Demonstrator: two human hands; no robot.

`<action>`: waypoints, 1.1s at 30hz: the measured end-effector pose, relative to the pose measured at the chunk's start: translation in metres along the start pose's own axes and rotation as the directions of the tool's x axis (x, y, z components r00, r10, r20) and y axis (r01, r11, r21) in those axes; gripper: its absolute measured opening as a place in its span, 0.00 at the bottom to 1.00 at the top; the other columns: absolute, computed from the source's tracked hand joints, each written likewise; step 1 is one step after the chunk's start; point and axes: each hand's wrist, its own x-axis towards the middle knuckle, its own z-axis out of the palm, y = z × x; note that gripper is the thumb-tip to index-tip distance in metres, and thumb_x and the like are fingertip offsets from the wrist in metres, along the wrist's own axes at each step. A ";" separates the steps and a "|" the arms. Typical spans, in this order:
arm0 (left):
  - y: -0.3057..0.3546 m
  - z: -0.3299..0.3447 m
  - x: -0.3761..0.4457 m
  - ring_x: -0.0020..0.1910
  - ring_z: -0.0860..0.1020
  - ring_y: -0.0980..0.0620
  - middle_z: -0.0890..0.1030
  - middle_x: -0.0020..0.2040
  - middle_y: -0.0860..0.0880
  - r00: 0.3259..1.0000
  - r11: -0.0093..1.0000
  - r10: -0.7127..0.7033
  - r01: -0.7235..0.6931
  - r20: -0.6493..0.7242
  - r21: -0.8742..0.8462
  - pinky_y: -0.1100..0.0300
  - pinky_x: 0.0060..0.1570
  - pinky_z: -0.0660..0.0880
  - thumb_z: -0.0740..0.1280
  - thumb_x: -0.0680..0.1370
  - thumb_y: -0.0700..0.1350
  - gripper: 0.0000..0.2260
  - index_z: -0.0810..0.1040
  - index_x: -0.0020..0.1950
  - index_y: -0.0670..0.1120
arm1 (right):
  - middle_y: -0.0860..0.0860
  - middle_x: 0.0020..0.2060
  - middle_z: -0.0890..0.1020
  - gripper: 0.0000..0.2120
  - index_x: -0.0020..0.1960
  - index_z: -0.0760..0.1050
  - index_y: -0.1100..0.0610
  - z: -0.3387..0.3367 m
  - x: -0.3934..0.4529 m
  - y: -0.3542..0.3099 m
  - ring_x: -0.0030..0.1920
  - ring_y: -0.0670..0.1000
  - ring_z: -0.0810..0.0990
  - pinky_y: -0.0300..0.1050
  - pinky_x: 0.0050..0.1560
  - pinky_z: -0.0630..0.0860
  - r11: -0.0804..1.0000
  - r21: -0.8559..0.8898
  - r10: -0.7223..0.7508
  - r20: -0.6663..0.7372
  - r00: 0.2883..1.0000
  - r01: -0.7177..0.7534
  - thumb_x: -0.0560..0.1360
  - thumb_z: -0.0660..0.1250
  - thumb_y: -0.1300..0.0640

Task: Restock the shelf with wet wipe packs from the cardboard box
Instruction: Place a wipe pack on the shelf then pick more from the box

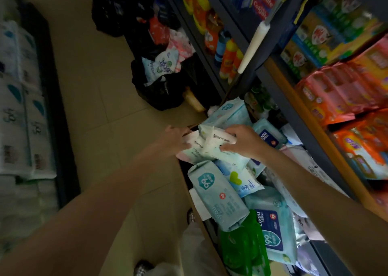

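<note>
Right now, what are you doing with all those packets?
Restocking wet wipes. Both hands, left hand and right hand, grip a bundle of baby wipes above the box, which is heaped with more packs. The shelf stands on the right, already holding orange packs.

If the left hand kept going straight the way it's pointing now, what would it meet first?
The left hand already holds the baby wipes packs. Pushed straight on, it would probably reach the pale blue wipe pack standing behind them, though depth is unclear.
</note>
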 end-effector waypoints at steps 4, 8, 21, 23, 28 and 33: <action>0.005 -0.049 -0.021 0.49 0.75 0.51 0.77 0.51 0.45 0.998 0.922 0.059 -0.056 -0.003 -0.382 0.65 0.42 0.70 0.66 0.77 0.43 0.14 0.74 0.60 0.37 | 0.47 0.30 0.72 0.13 0.33 0.70 0.53 -0.047 -0.010 -0.035 0.33 0.46 0.71 0.39 0.32 0.64 0.998 -0.045 -0.054 -0.064 0.996 0.051 0.69 0.74 0.58; -0.002 -0.105 -0.061 0.44 0.78 0.56 0.79 0.47 0.50 0.998 0.786 0.032 -0.056 -0.049 -0.615 0.67 0.43 0.76 0.65 0.78 0.43 0.07 0.75 0.55 0.44 | 0.48 0.32 0.74 0.10 0.41 0.73 0.58 -0.098 -0.021 -0.098 0.32 0.43 0.71 0.33 0.28 0.64 0.993 -0.056 -0.110 -0.098 0.989 0.105 0.71 0.72 0.55; -0.137 -0.249 -0.374 0.40 0.76 0.51 0.79 0.41 0.46 0.931 0.738 -0.163 -0.105 -0.327 -0.666 0.62 0.43 0.74 0.63 0.78 0.41 0.07 0.78 0.41 0.44 | 0.55 0.50 0.84 0.12 0.56 0.77 0.59 -0.031 -0.114 -0.432 0.46 0.53 0.84 0.47 0.47 0.81 0.764 0.514 -0.573 0.265 0.775 0.389 0.73 0.66 0.62; -0.157 -0.260 -0.430 0.30 0.72 0.55 0.76 0.31 0.47 0.842 0.694 -0.277 -0.157 -0.462 -0.703 0.67 0.31 0.70 0.61 0.77 0.38 0.10 0.74 0.36 0.43 | 0.53 0.47 0.84 0.12 0.54 0.78 0.58 0.004 -0.131 -0.487 0.44 0.50 0.84 0.44 0.44 0.82 0.687 0.623 -0.645 0.287 0.709 0.373 0.71 0.66 0.61; -0.215 -0.275 -0.570 0.27 0.70 0.57 0.74 0.28 0.51 0.612 0.540 -0.521 -0.304 -0.595 -0.785 0.68 0.26 0.68 0.63 0.78 0.46 0.11 0.73 0.37 0.46 | 0.53 0.45 0.85 0.15 0.55 0.77 0.58 0.073 -0.177 -0.610 0.43 0.51 0.85 0.46 0.44 0.82 0.532 0.767 -0.785 0.289 0.547 0.358 0.69 0.66 0.58; -0.231 -0.277 -0.699 0.35 0.77 0.57 0.81 0.37 0.52 0.466 0.443 -0.497 -0.589 -0.732 -0.676 0.67 0.40 0.73 0.59 0.79 0.54 0.14 0.78 0.46 0.47 | 0.51 0.40 0.86 0.08 0.53 0.77 0.59 0.125 -0.221 -0.724 0.39 0.49 0.85 0.43 0.40 0.82 0.355 0.848 -0.888 0.175 0.425 0.392 0.77 0.61 0.64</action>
